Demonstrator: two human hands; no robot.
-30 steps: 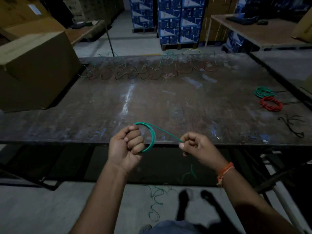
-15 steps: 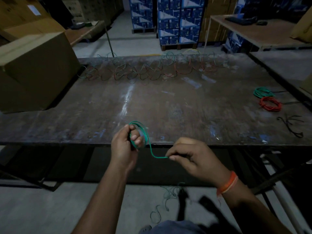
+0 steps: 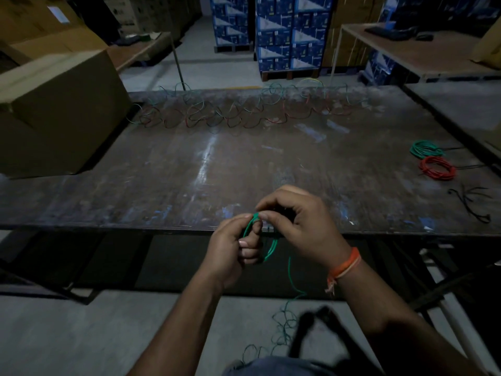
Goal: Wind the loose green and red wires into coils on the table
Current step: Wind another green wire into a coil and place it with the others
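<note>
**Green wire half-wound at the near edge of the table**

Both hands are up together right at the front edge of the table, pretty much touching each other. The left hand has its fingers curled around a small bundle of green wire, so it's gripping the loops that are wound so far. The right hand is just above and to the right of it, thumb and forefinger pinching the same wire where it comes over the top of the left fist. It's dim, so I can't really make out how many loops are in the bundle.

From the bundle the loose end drops down below the table edge, runs past the right wrist, which has an orange wristband on it, and ends in a messy squiggle on the floor near the person's feet.

Over on the right side of the table there's a finished green coil and a finished red coil lying just beside each other, green one further back. Near them, a bit closer to the front, are some thin black ties.

Along the far edge there's a long tangle of loose green and red wires spread across most of the width. A big cardboard box sits on the left end of the table. Stacked blue cartons are in the background.
</note>
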